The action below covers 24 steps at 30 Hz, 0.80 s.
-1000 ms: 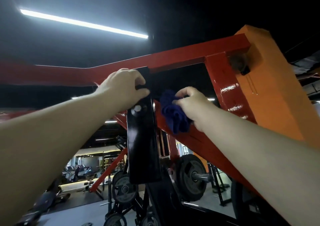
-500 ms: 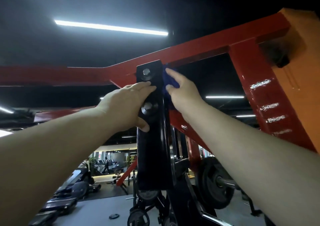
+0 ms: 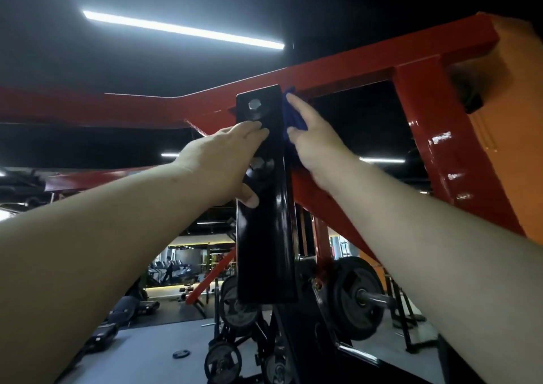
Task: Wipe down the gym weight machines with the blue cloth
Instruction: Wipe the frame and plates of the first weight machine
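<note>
Blue cloth (image 3: 291,119): pressed flat by right hand (image 3: 316,145), fingers straight, against black plate (image 3: 264,222).
Left hand (image 3: 223,160): rests open on plate, unchanged.

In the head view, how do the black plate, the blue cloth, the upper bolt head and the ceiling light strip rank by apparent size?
1. black plate
2. ceiling light strip, long but thin, and farther away
3. blue cloth, mostly hidden by the right hand, so its true size is unsure
4. upper bolt head
</note>
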Motion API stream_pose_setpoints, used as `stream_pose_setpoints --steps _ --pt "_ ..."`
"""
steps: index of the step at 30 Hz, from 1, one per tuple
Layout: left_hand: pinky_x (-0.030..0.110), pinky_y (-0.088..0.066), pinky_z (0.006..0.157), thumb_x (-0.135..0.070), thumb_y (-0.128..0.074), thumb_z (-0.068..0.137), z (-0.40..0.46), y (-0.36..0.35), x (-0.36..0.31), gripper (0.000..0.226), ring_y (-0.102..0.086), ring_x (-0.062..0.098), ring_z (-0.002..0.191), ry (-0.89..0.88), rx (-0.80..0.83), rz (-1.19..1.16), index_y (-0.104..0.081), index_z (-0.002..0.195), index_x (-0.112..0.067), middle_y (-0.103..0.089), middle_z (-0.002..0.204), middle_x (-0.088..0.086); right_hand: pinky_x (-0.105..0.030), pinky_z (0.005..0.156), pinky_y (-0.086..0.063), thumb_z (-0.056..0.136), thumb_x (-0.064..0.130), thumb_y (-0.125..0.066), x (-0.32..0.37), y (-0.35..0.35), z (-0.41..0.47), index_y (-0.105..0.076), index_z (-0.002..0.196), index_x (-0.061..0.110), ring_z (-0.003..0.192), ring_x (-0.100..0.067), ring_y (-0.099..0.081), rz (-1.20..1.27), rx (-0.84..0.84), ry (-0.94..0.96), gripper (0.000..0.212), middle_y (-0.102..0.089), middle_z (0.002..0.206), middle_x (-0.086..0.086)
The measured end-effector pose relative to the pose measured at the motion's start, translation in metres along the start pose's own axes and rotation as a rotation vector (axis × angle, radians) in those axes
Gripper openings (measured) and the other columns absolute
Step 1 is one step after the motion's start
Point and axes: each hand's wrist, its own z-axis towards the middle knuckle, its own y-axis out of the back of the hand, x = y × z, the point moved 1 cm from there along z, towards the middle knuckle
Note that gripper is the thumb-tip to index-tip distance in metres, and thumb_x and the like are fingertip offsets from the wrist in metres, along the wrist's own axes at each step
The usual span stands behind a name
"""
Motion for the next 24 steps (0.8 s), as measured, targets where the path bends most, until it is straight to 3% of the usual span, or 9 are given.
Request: stream_pose_setpoints --steps 5,6,9,11,15,18,21,24 --pt "0.036 -0.029 0.115 -0.041 -0.084 0.068 -0.012 -0.008 0.000 0.115 -0.018 0.015 0.147 0.033 -0.092 -0.089 -0.011 0.156 -0.022 -0.011 0.162 -0.008 -0.003 0.108 -0.021 0.094 -0.005 -0.051 -0.017 -0.013 -0.120 -0.048 0.141 0.035 0.133 0.011 -0.027 -0.092 -0.021 0.103 0.061 -0.034 0.147 0.021" --pt "0.037 -0.029 0.113 -0.039 -0.083 0.069 -0.018 -0.010 -0.002 0.113 -0.020 0.017 0.146 0.042 -0.147 -0.114 -0.012 0.155 -0.021 -0.015 0.161 -0.006 -0.006 0.110 -0.022 0.093 -0.006 -0.051 -0.020 -0.012 -0.124 -0.049 0.140 0.035 0.133 0.010 -0.028 -0.109 -0.028 0.093 0.062 -0.034 0.146 0.021" --pt "0.036 -0.025 0.115 -0.039 -0.081 0.072 -0.047 -0.028 -0.015 0.108 -0.020 0.019 0.146 0.011 -0.304 -0.148 -0.015 0.155 -0.016 -0.019 0.160 -0.001 -0.029 0.116 -0.032 0.094 -0.002 -0.053 -0.015 -0.003 -0.105 -0.047 0.141 0.038 0.133 -0.002 -0.040 -0.023 -0.052 -0.073 0.062 -0.041 0.145 0.017" --pt "0.035 -0.020 0.117 -0.040 -0.079 0.074 -0.071 -0.049 -0.025 0.104 -0.017 0.018 0.147 -0.003 -0.300 -0.251 -0.018 0.154 -0.017 -0.018 0.160 -0.002 -0.033 0.115 -0.035 0.095 0.000 -0.053 -0.008 -0.003 -0.108 -0.045 0.142 0.040 0.131 -0.004 -0.044 0.047 -0.052 -0.137 0.062 -0.043 0.147 0.014" --pt "0.036 -0.015 0.118 -0.036 -0.072 0.084 -0.108 -0.083 -0.033 0.093 -0.004 0.014 0.148 0.081 -0.221 -0.568 -0.013 0.155 -0.026 -0.006 0.161 -0.008 -0.029 0.114 -0.035 0.094 -0.004 -0.052 -0.015 -0.017 -0.184 -0.046 0.139 0.040 0.133 0.000 -0.042 -0.052 -0.050 -0.103 0.063 -0.044 0.147 0.015" --pt "0.041 -0.022 0.119 -0.032 -0.073 0.085 -0.113 -0.098 -0.031 0.094 -0.015 0.017 0.147 0.205 -0.186 -0.885 -0.009 0.155 -0.029 -0.008 0.160 -0.007 -0.017 0.109 -0.037 0.094 -0.005 -0.052 -0.024 -0.015 -0.198 -0.048 0.140 0.036 0.130 0.003 -0.044 -0.096 -0.098 -0.120 0.062 -0.047 0.145 0.013" --pt "0.042 -0.042 0.106 -0.037 -0.072 0.085 -0.110 -0.113 -0.030 0.082 -0.043 0.015 0.133 0.275 -0.117 -1.115 -0.022 0.150 -0.032 -0.039 0.149 -0.005 -0.013 0.112 -0.030 0.094 -0.006 -0.051 -0.018 -0.018 -0.188 -0.051 0.139 0.032 0.137 -0.001 -0.036 -0.378 -0.130 0.024 0.059 -0.042 0.149 0.009" --pt "0.016 -0.044 0.083 -0.023 -0.061 0.095 -0.115 -0.123 -0.029 0.043 -0.054 -0.007 0.108 0.260 -0.082 -1.333 -0.044 0.128 -0.045 -0.059 0.117 -0.024 -0.009 0.110 -0.025 0.090 -0.010 -0.051 -0.025 -0.034 -0.216 -0.056 0.136 0.028 0.135 -0.011 -0.035 -0.824 -0.050 0.215 0.060 -0.039 0.151 0.011"
